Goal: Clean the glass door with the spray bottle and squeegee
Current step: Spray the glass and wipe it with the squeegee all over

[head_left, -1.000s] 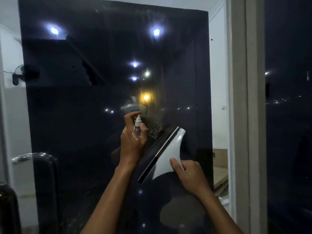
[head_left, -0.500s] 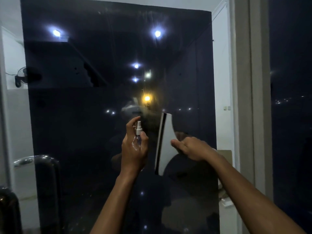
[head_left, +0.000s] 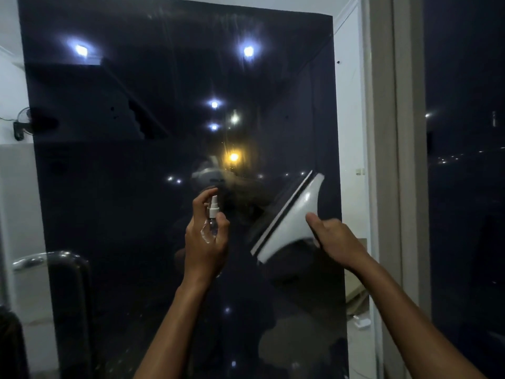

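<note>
A dark glass door (head_left: 123, 187) fills the view and mirrors several lamps. My left hand (head_left: 205, 239) grips a small clear spray bottle (head_left: 211, 220) with a white nozzle, held upright close to the glass, forefinger raised over the nozzle. My right hand (head_left: 334, 242) grips the handle of a white squeegee (head_left: 291, 222). Its black rubber blade lies against the glass, tilted from lower left to upper right, near the door's right edge. A faint hazy patch shows on the glass above the bottle.
A curved metal door handle (head_left: 52, 259) sticks out at the lower left. A beige frame post (head_left: 393, 160) stands right of the door, with another dark pane (head_left: 464, 187) beyond it. White walls flank the door.
The squeegee has swung from upright beside the bottle to a slant and shifted right toward the door's edge. My left hand with the bottle has stayed in place.
</note>
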Action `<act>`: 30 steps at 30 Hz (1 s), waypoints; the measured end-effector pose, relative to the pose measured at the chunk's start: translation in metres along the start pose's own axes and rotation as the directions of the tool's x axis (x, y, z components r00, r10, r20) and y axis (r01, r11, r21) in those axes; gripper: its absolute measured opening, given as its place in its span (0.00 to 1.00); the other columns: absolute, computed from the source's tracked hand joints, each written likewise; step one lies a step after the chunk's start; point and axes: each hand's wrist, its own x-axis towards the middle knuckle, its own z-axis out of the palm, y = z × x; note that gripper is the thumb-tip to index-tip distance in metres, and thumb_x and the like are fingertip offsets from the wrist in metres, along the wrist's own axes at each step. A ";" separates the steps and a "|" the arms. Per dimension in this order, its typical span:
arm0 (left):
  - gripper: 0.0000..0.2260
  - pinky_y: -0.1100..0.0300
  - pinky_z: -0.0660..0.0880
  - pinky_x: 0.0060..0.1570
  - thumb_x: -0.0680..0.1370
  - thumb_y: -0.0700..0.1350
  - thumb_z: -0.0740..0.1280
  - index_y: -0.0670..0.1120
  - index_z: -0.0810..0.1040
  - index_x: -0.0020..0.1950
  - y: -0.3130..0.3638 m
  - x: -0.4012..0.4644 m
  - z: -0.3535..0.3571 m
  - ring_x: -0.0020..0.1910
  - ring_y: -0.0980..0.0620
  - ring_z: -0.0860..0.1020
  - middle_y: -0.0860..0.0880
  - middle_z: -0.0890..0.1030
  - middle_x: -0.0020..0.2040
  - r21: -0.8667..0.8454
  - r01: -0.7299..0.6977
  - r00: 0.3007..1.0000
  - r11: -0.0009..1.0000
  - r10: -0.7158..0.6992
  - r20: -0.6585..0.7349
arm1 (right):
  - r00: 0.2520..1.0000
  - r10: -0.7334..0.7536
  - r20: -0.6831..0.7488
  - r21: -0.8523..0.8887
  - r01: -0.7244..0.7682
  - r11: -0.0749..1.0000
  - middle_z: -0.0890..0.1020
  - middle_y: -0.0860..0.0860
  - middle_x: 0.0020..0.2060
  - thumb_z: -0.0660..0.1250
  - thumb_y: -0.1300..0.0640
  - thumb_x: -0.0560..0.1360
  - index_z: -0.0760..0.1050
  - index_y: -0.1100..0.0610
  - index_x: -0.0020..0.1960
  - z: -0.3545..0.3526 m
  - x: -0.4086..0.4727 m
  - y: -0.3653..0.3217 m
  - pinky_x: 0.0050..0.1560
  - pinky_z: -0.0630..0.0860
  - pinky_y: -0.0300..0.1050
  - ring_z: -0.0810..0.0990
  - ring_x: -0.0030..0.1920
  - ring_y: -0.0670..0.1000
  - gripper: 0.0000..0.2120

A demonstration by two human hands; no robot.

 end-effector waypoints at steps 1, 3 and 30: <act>0.17 0.55 0.77 0.35 0.82 0.43 0.61 0.55 0.67 0.70 0.001 0.001 -0.001 0.38 0.50 0.79 0.57 0.77 0.47 0.009 -0.001 1.000 1.000 0.001 -0.007 | 0.998 0.032 -0.047 0.090 -0.028 0.996 0.77 0.50 0.23 0.53 0.31 0.78 0.74 0.55 0.28 0.004 0.005 -0.016 0.36 0.69 0.44 0.75 0.25 0.46 0.33; 0.17 0.54 0.77 0.35 0.82 0.43 0.61 0.55 0.67 0.70 0.004 0.003 -0.002 0.38 0.50 0.79 0.58 0.77 0.47 0.018 -0.005 1.000 1.000 0.005 -0.017 | 0.988 0.135 -0.073 0.339 -0.102 0.935 0.71 0.48 0.21 0.54 0.33 0.80 0.72 0.53 0.31 0.013 0.018 -0.049 0.29 0.66 0.41 0.69 0.21 0.47 0.30; 0.17 0.55 0.77 0.33 0.81 0.47 0.61 0.59 0.68 0.68 0.006 -0.039 -0.006 0.35 0.50 0.79 0.51 0.79 0.42 -0.019 0.114 0.993 0.993 -0.114 0.016 | 0.786 0.544 -0.295 0.402 -0.414 0.817 0.74 0.49 0.23 0.57 0.41 0.81 0.72 0.57 0.30 0.139 -0.111 0.039 0.32 0.73 0.45 0.75 0.27 0.48 0.28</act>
